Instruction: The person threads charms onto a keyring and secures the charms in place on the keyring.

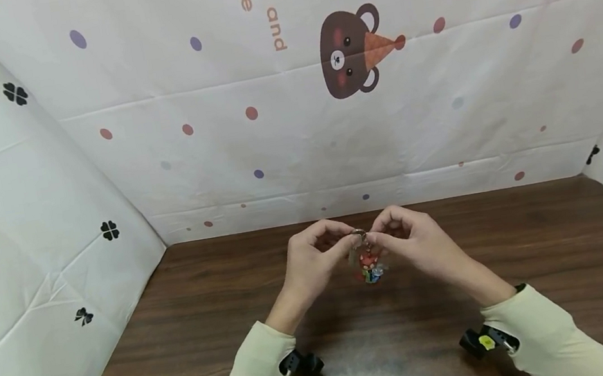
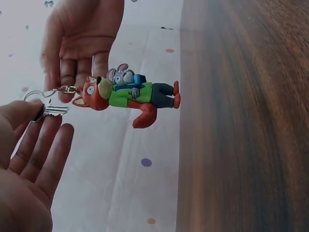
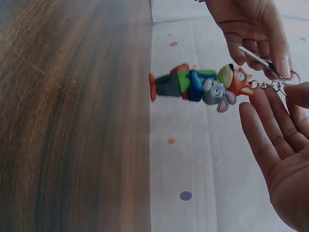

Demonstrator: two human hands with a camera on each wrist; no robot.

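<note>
Both hands meet over the table, with a keychain between them. My left hand pinches a silver key by its dark head, between thumb and forefinger. On the other side my right hand grips the thin metal key ring with thumb and forefinger. From the ring a short chain leads to a rubbery fox figure in a green top and dark trousers. A small grey rabbit-like figure in blue clings to the fox. The figure hangs free beneath the fingers.
The dark wood-grain table spreads below the hands. A white cloth backdrop with dots and a bear print rises at its far edge, and more white cloth stands at the left. Each wrist wears a black strapped camera.
</note>
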